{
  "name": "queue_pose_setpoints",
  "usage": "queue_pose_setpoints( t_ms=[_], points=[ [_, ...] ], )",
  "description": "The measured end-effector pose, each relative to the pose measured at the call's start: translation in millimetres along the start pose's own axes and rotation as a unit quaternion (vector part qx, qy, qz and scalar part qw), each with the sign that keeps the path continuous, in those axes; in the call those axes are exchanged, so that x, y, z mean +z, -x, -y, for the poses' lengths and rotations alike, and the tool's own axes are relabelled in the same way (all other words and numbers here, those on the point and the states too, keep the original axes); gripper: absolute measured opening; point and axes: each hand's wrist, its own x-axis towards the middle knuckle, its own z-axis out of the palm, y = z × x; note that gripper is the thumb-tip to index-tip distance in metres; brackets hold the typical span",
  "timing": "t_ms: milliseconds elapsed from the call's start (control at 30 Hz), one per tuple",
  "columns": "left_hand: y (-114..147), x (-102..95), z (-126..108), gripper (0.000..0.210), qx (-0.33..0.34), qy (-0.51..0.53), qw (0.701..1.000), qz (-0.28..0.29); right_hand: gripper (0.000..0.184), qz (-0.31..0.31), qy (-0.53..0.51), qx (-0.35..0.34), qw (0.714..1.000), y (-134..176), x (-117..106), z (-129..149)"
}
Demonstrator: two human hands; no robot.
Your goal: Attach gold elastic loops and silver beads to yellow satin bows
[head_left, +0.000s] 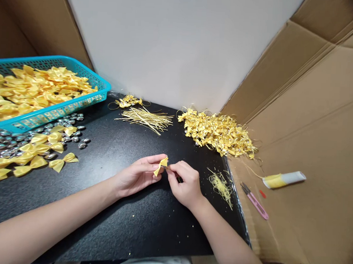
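My left hand (143,171) pinches a small yellow satin ribbon bow (161,166) between thumb and fingers, above the middle of the black table. Close against the bow's right side, my right hand (187,183) has its thumb and forefinger pressed together. Something thin seems to sit at those fingertips, too small to make out. More loose yellow bows (33,156) lie on the left, beside shiny silver beads (73,130). Beyond my hands is a bundle of thin gold ties (147,118).
A turquoise basket (86,99) full of bows stands at the left back. Finished-looking bows with beads (218,132) form a heap at the back right. Thread scraps (221,186), pink thread snips (255,201) and a yellow thread spool (284,179) lie right. Cardboard walls (307,115) flank the table.
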Motion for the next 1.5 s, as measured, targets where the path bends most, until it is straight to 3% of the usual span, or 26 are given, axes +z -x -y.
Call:
queue_pose_setpoints(
  t_ms=[567,700,800,1033,1300,1500],
  points=[
    [-1.4,0.2,3.9,0.033,-0.012,-0.027,1.000,0.011,0.018,-0.002,-0.026,0.017,1.000,1.5,2.0,1.6],
    [-2.6,-1.9,2.5,0.035,0.044,-0.095,0.994,-0.041,0.008,-0.051,0.021,0.039,0.998,-0.3,-2.6,4.0],
    [-3.4,-2.8,2.7,0.032,0.068,-0.175,0.980,-0.065,0.018,-0.098,0.055,0.031,0.993,-1.5,-7.2,6.3],
    [-2.0,-3.2,2.3,0.031,0.096,-0.295,0.948,-0.066,0.008,-0.034,0.069,0.060,0.995,-1.1,-4.0,2.9],
    [-1.9,-2.1,-0.1,0.033,0.064,-0.356,0.931,-0.044,0.011,0.003,0.051,0.065,0.997,1.3,-1.1,1.0],
    [-4.5,-4.4,-0.7,0.036,0.039,-0.374,0.925,-0.049,0.011,-0.045,-0.012,0.079,0.996,-2.9,-9.3,3.4]
  ],
)
